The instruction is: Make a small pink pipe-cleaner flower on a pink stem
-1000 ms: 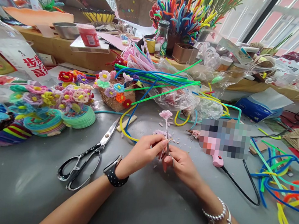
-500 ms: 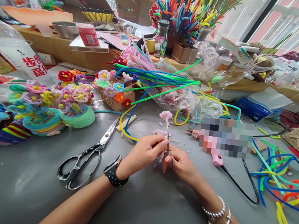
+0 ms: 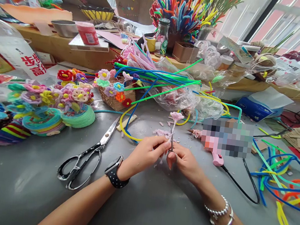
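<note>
My left hand (image 3: 148,152), with a dark dotted watch band at its wrist, pinches the stem of a pale pink pipe-cleaner flower (image 3: 176,116). The bloom points up and away from me. In my right hand (image 3: 185,160) is a small pair of scissors (image 3: 171,145), its blades upright against the stem just below the bloom. My fingers partly cover the handles. Pink fluff (image 3: 161,132) and small trimmings lie on the grey table behind my hands. Large black-handled scissors (image 3: 87,159) rest to the left of my left hand.
A pink glue gun (image 3: 217,157) with a black cord lies at right, partly blurred out. Loose coloured pipe cleaners (image 3: 283,176) spread beyond it. Flower-filled pots (image 3: 78,116) and a small basket (image 3: 120,99) stand at left. Bundled green and blue stems (image 3: 157,77) lie behind on plastic wrap.
The pink flower has moved slightly right and its stem stands more upright. The scissors have shifted a little to the right and up along with my right hand.
</note>
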Tool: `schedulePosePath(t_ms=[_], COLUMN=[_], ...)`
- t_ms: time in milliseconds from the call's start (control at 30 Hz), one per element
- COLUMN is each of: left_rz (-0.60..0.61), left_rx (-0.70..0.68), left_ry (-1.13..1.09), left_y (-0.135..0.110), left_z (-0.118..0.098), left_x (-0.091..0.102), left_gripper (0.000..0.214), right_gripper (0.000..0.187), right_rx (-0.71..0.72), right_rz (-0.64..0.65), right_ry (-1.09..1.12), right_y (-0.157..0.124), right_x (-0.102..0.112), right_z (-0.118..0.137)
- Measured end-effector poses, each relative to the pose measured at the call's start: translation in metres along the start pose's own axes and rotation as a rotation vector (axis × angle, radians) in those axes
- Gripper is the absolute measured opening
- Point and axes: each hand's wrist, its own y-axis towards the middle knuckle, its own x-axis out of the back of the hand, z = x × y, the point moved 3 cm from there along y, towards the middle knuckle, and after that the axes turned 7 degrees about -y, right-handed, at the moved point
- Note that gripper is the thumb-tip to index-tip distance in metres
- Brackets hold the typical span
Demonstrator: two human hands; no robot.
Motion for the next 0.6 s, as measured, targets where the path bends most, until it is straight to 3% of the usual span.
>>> schedulePosePath(t_ms=[200, 600], left_rz=[-0.010, -0.020], left_rx=[-0.040, -0.052], left_ry=[-0.043, -0.064], left_y=[-0.001, -0.001], left_z=[-0.002, -0.002], left_x=[0.000, 0.001], left_gripper=[0.032, 0.032], right_gripper=[0.067, 0.066], right_rx=[0.042, 0.045], right_rz=[0.075, 0.087], right_ry=[-0.026, -0.018], right_y=[0.000, -0.001], right_x=[-0.003, -0.004], right_z=[0.004, 0.011])
